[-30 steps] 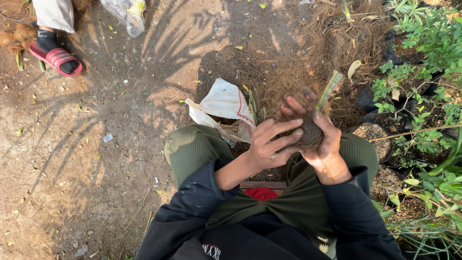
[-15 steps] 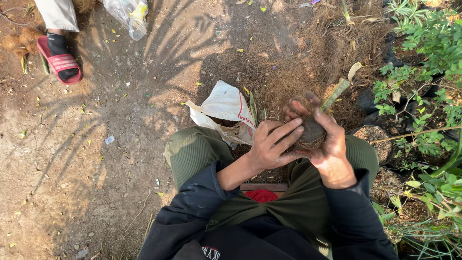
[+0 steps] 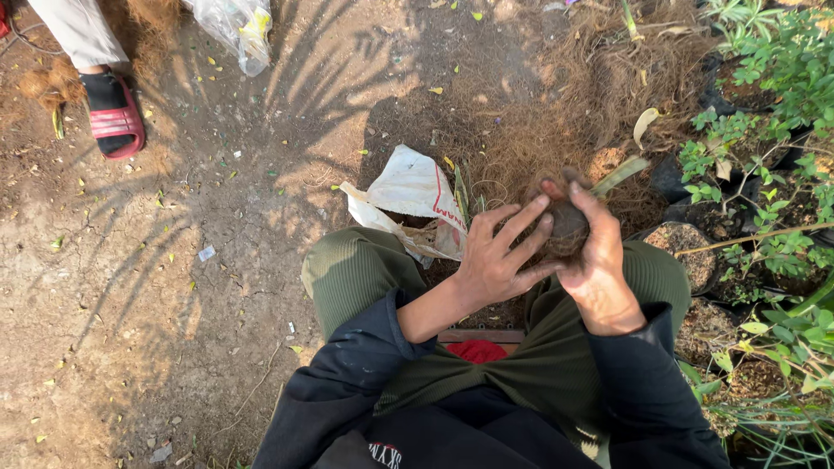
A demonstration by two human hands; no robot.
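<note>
Both hands [image 3: 547, 252] cupped round fibrous root clump [image 3: 566, 224]; white sack [image 3: 415, 187] beside; potted seedlings [image 3: 764, 200] right.

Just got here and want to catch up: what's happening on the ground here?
A seated person cups a dark fibrous clump with a green stalk between both hands: the left hand presses its fingers against the clump's side, and the right hand wraps round it from the other side. A white sack lies on the dirt in front of the knees, a heap of brown fibre lies behind it, and potted plants stand to the right.
</note>
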